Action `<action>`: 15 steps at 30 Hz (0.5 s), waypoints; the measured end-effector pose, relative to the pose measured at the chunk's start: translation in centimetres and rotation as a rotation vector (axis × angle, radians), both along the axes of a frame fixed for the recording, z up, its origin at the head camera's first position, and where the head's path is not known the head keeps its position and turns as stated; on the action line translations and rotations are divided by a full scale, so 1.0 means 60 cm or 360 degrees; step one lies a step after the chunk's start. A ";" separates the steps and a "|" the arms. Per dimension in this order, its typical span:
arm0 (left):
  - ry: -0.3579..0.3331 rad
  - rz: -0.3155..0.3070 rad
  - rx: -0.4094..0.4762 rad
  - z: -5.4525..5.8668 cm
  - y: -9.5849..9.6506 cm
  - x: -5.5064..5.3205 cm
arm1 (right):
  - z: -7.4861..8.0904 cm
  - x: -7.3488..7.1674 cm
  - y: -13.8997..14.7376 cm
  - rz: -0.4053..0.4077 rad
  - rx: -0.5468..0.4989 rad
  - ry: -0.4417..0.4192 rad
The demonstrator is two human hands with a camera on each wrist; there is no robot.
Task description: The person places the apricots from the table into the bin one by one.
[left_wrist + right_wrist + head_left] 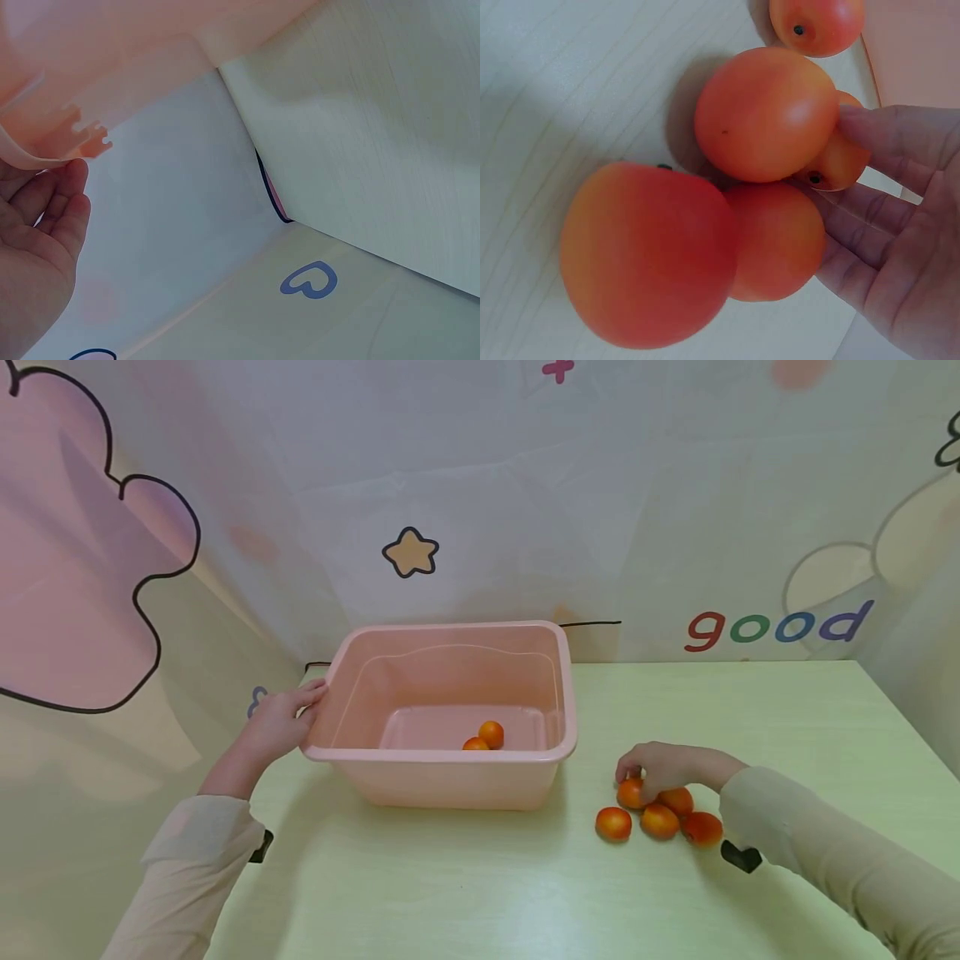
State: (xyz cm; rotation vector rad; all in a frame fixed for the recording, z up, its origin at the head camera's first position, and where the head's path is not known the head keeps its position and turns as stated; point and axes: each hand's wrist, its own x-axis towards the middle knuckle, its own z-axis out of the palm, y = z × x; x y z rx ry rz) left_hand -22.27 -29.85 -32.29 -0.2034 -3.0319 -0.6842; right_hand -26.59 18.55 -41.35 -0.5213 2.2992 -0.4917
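Note:
A pink plastic basin [450, 785] stands on the table, two orange-red fruits [491, 734] lying inside it. My left hand [279, 724] grips the basin's left rim, with fingers curled under the edge in the left wrist view. To the right of the basin, my right hand [667, 766] reaches down into a cluster of round orange-red fruits. Its thumb and fingers hold the one at the back left [840, 161], partly hidden behind others. Close by lie more fruits: one nearer the basin [613, 824], one in front [660, 821] and one toward the sleeve [702, 829].
The pale table [480, 893] runs up to a printed cloth backdrop [510, 527] just behind the basin. Cloth also hangs along the left and right sides. A dark wrist strap piece [741, 857] shows under the right sleeve.

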 end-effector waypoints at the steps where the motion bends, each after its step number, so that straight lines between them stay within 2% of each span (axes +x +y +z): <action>1: 0.0000 0.0000 -0.0004 0.000 0.000 0.000 | 0.000 -0.001 -0.001 0.0005 -0.0007 0.0005; 10: -0.0009 0.0009 -0.0018 -0.001 0.000 -0.001 | -0.004 -0.002 -0.003 0.0008 -0.0090 -0.0028; 15: 0.0008 0.0005 -0.0015 -0.001 -0.001 0.001 | 0.002 -0.008 -0.003 -0.0001 -0.0135 -0.0064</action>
